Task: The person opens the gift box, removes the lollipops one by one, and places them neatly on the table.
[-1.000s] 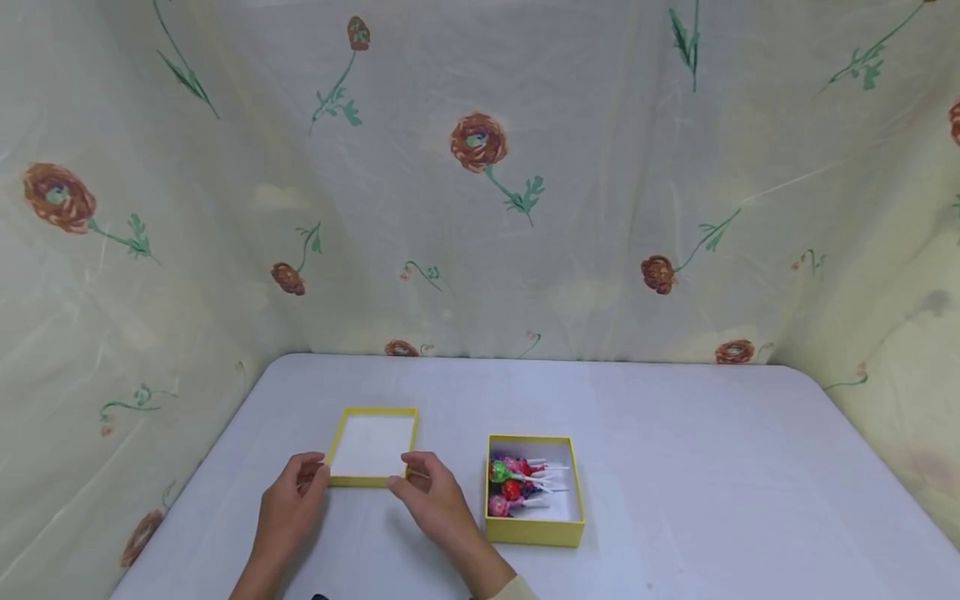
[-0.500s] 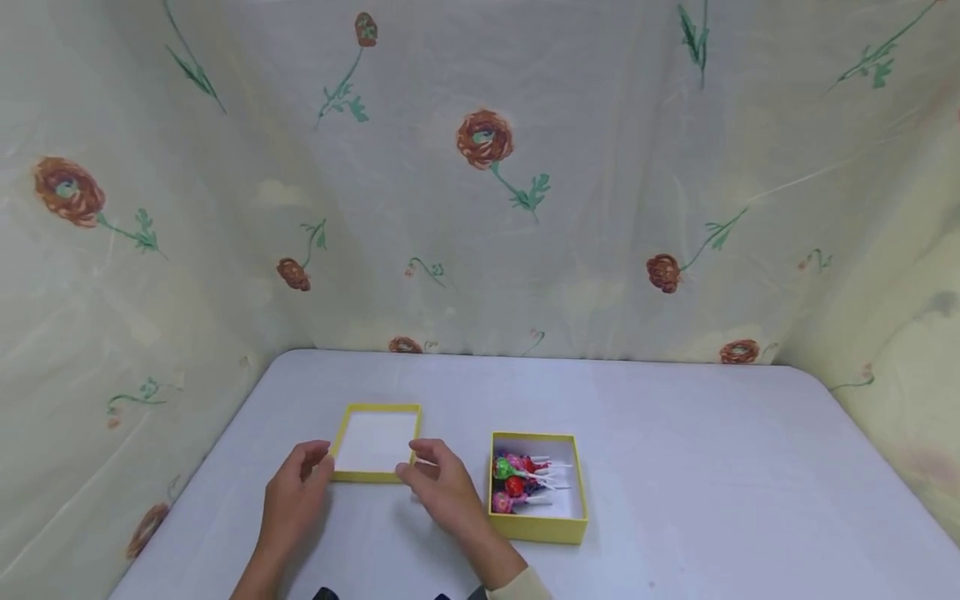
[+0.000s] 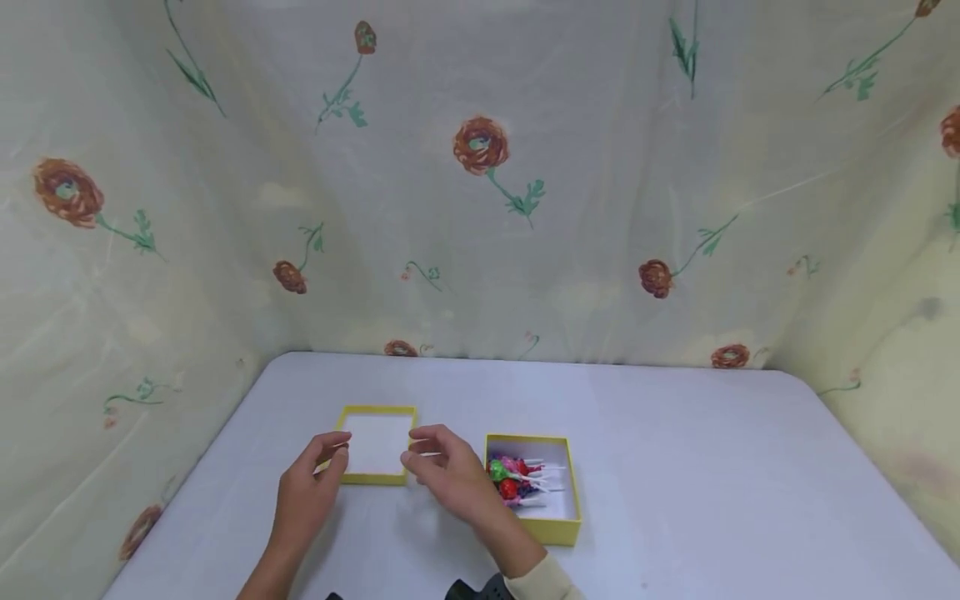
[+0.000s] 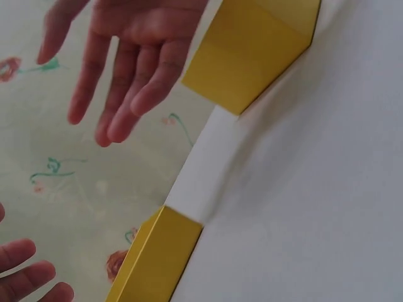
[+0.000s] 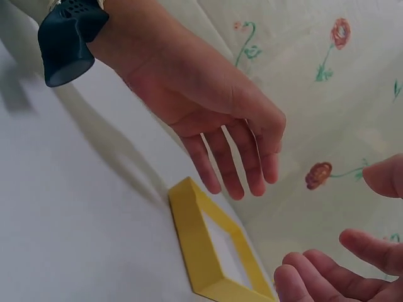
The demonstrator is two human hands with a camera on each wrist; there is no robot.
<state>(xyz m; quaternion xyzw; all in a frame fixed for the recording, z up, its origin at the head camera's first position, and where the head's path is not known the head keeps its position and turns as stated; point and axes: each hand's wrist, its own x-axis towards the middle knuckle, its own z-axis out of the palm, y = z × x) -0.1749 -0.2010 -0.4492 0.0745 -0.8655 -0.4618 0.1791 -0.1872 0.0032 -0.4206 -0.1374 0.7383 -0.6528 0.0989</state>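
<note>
In the head view a shallow yellow-edged box lid (image 3: 375,479) lies on the table, its white inside facing up. My left hand (image 3: 309,492) hovers over its near left corner, fingers loosely bent. My right hand (image 3: 459,477) is raised by its near right corner, thumb and fingers apart. Neither hand holds anything. To the right stands a yellow box (image 3: 551,532) with several wrapped lollipops (image 3: 513,479), sticks pointing right; the right hand hides part of its left side. The right wrist view shows my left hand (image 5: 214,94) above the lid (image 5: 195,245).
The white table (image 3: 697,467) has rounded far corners. A flowered cloth (image 3: 585,208) hangs behind it and along both sides. Dark gear (image 3: 480,588) sits at my right wrist, by the lower edge of the head view.
Both hands have come up off the lid's edges, the left one moving right and over its corner. The lid and the box of lollipops stay where they were.
</note>
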